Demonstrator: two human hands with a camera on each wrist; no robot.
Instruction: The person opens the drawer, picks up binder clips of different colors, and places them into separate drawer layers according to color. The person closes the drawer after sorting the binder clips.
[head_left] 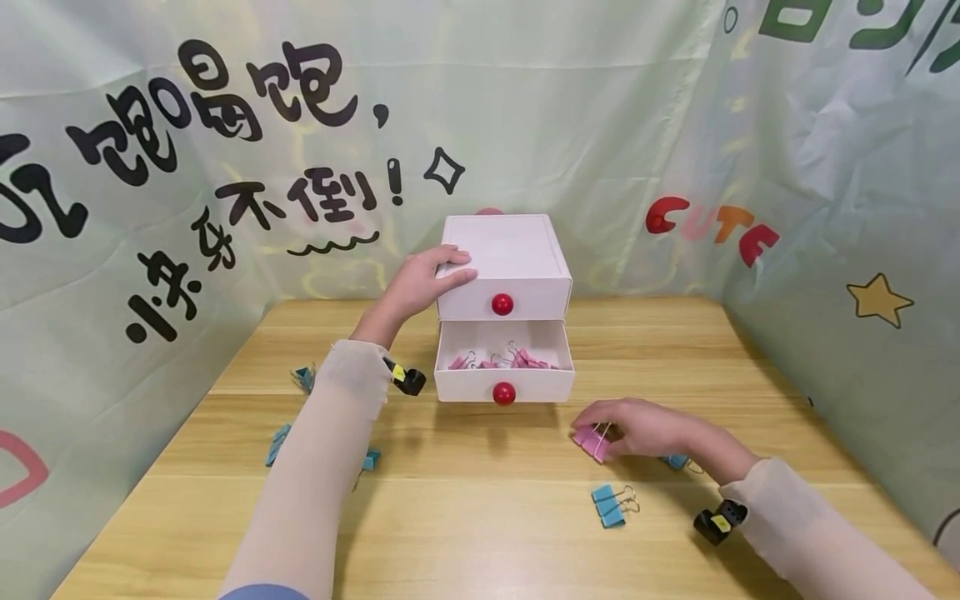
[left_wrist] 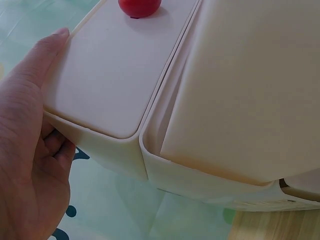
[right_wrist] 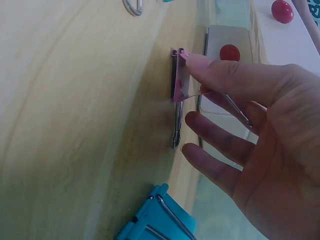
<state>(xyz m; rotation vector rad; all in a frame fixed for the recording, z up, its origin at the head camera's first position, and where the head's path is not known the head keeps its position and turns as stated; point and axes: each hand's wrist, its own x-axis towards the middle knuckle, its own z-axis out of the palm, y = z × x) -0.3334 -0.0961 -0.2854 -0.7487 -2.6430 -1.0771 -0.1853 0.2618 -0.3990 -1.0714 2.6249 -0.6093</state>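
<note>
My left hand [head_left: 420, 283] rests at the upper left of a small white drawer box [head_left: 498, 246], its thumb along the top front edge. In the left wrist view the thumb lies along the rim while the other fingers bend partly out of sight. The lower drawer [head_left: 465, 386], with a red knob [head_left: 504, 393], is pulled out and holds several pink binder clips [head_left: 525, 358]. My right hand [head_left: 637, 427] pinches a pink binder clip [right_wrist: 181, 80] between thumb and forefinger, close over the table to the right of the drawer. Its other fingers are spread.
A blue binder clip [head_left: 609, 507] lies nearer the front, and another blue clip [head_left: 675, 460] sits partly behind my right hand. More blue clips [head_left: 277, 443] lie left of the box around my left forearm. A printed curtain [head_left: 585, 125] hangs behind the wooden table [head_left: 487, 533].
</note>
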